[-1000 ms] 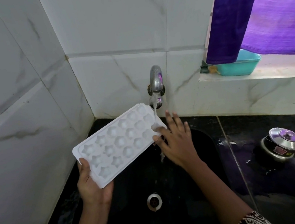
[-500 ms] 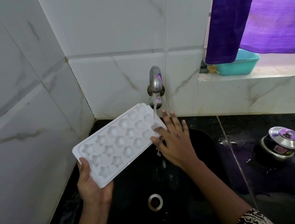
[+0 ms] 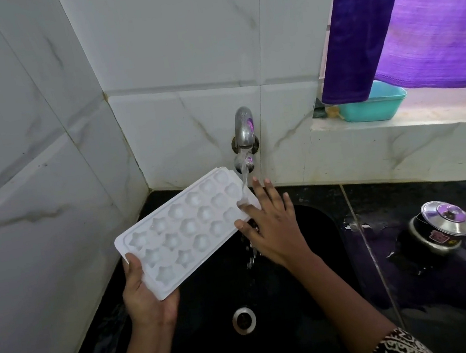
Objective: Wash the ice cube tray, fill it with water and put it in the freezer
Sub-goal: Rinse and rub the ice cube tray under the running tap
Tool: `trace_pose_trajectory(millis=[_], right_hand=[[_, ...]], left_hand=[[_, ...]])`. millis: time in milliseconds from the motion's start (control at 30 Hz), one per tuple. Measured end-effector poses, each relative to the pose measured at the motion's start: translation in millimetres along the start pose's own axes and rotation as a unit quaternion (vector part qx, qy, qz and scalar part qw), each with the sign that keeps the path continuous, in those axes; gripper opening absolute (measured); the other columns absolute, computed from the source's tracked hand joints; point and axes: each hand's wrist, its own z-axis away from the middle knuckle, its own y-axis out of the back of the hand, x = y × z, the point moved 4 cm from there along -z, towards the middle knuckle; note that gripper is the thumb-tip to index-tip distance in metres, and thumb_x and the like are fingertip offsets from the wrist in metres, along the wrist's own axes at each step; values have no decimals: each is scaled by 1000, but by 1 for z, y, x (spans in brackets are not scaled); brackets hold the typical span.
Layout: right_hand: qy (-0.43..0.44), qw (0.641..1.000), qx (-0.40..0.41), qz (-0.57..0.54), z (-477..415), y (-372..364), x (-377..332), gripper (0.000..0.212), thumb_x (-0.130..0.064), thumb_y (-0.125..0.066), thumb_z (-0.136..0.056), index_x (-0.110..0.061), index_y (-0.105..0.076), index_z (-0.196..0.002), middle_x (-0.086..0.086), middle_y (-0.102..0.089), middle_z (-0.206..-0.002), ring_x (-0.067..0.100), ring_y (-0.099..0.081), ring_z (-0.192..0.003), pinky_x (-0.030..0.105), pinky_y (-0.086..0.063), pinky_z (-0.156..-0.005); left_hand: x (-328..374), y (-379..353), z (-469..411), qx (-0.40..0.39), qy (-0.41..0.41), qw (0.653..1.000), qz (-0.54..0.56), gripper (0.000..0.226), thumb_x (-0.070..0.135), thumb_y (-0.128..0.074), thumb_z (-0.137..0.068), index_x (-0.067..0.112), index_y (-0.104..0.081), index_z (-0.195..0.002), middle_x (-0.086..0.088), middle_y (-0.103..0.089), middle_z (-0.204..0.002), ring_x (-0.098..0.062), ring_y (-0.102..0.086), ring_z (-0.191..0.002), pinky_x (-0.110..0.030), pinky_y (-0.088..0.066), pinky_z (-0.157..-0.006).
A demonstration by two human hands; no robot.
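My left hand [image 3: 147, 296] grips the ice cube tray [image 3: 185, 231] at its near short end, thumb on top of the rim, palm and fingers underneath. The tray is in the air over the black sink [image 3: 316, 284], cups facing up, star and round shapes, far end just under the tap [image 3: 244, 128]. Water [image 3: 244, 180] runs from the tap onto the tray's far right corner and spills off the edge into the sink in drops. My right hand [image 3: 275, 230] is flat, fingers straight and spread, fingertips touching that wet corner, grasping nothing. The drain [image 3: 244, 320] sits between my forearms. Right of the sink, on the dark wet counter [image 3: 454, 310]: a steel pot [image 3: 442, 227] with its lid on. On the window ledge [image 3: 398, 129]: a teal tub [image 3: 378, 108], partly behind the purple curtain [image 3: 413, 16]. White tiles [image 3: 163, 51] behind
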Motion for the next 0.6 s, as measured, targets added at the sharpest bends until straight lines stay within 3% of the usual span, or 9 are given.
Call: trace_pose_trajectory(millis=[100,233,367,467,600], right_hand=[[-13,1000,23,-4,-2,6,6,47,-59,-31,-93,-31,-62,-114,-2,-2,-160,12,13,-144,51,1,-115],[0,1000,-22,-10,0,-3,-5,54,-61,-29,-93,-29,-52,-130,-3,2,-160,7,18,-142,50,3,-115],[-78,981,-41,-171,5,5,17,33,-47,-39,-97,-37,-58,-122,-7,1,-160,5,15,-142,46,-3,-114],[-141,951,11,-274,13,15,24,29,-42,-49,-94,-34,-58,-121,-6,-8,-159,11,3,-145,40,-8,-113],[-130,984,7,-125,22,20,29,30,-36,-56,-91,-29,-59,-119,-3,-9,-159,13,5,-146,47,-9,-114]], left_hand=[[-2,2,1,-1,10,1000,-1,60,44,-40,-98,15,-34,-150,-13,-45,-148,-31,-48,-133,-46,-48,-101],[-4,2,2,2,11,1000,-3,61,45,-41,-97,14,-35,-150,-13,-45,-149,-32,-46,-134,-49,-44,-103],[-3,9,1,0,7,1000,-13,59,45,-39,-99,14,-35,-149,-15,-46,-148,-33,-47,-133,-51,-43,-103],[-13,10,5,-8,21,1000,-3,53,41,-36,-101,16,-38,-148,-14,-49,-145,-32,-52,-129,-47,-51,-97],[-31,8,10,-9,58,998,-4,55,43,-42,-98,17,-41,-146,-15,-51,-143,-33,-54,-127,-43,-55,-87]])
